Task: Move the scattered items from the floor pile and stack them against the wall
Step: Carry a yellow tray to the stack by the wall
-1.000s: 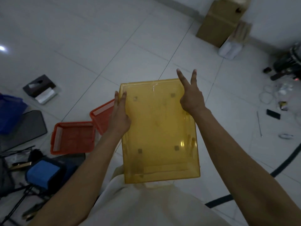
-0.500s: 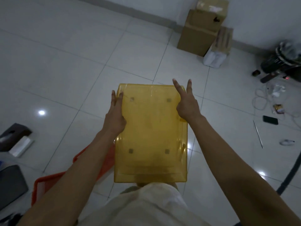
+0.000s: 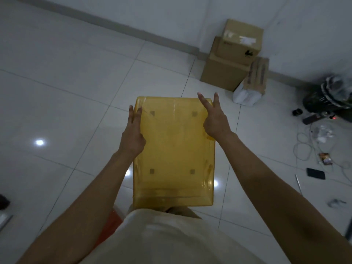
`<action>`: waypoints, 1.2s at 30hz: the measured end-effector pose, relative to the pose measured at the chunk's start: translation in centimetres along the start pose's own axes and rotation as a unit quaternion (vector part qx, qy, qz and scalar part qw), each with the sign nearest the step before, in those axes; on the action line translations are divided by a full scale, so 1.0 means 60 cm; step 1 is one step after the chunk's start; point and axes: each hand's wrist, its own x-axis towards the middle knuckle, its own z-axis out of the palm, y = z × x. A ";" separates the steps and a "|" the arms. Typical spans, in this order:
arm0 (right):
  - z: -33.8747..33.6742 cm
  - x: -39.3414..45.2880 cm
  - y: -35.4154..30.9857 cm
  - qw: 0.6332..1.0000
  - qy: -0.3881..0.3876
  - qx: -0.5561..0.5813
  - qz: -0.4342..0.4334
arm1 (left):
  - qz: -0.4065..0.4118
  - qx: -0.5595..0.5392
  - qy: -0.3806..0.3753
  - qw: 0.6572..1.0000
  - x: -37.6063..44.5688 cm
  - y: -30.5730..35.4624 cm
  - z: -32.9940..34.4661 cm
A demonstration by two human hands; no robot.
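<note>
A translucent yellow plastic bin (image 3: 173, 149) is held up in front of my chest, its flat base with small square pads facing me. My left hand (image 3: 133, 136) holds its left edge, fingers lying along the corner and the thumb hidden behind. My right hand (image 3: 215, 121) grips the right edge with index and middle fingers sticking out straight and the other fingers curled at the rim. Stacked cardboard boxes (image 3: 234, 60) stand against the wall (image 3: 190, 16) ahead to the right.
A white bag and a wrapped carton (image 3: 249, 90) lean beside the boxes. Black gear (image 3: 327, 100), loose cables (image 3: 304, 149) and a dark phone (image 3: 315, 173) litter the floor at right. A sliver of orange basket (image 3: 110, 223) shows by my left leg.
I have moved forward with the bin toward the wall; the boxes are nearer and larger. The floor pile with orange baskets has dropped out of view behind me. Both hands keep their hold.
</note>
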 end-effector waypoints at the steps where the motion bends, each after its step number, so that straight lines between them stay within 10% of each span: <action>1: -0.008 0.033 0.003 1.000 0.002 0.002 0.002 | 0.003 -0.002 0.001 1.000 0.033 0.006 0.001; 22: 0.010 0.764 0.076 0.995 0.000 0.049 0.081 | 0.094 0.051 -0.083 0.991 0.864 -0.022 0.024; 36: 0.340 1.167 0.399 0.986 -0.058 0.077 0.137 | 0.153 0.090 -0.172 0.969 1.328 -0.246 0.412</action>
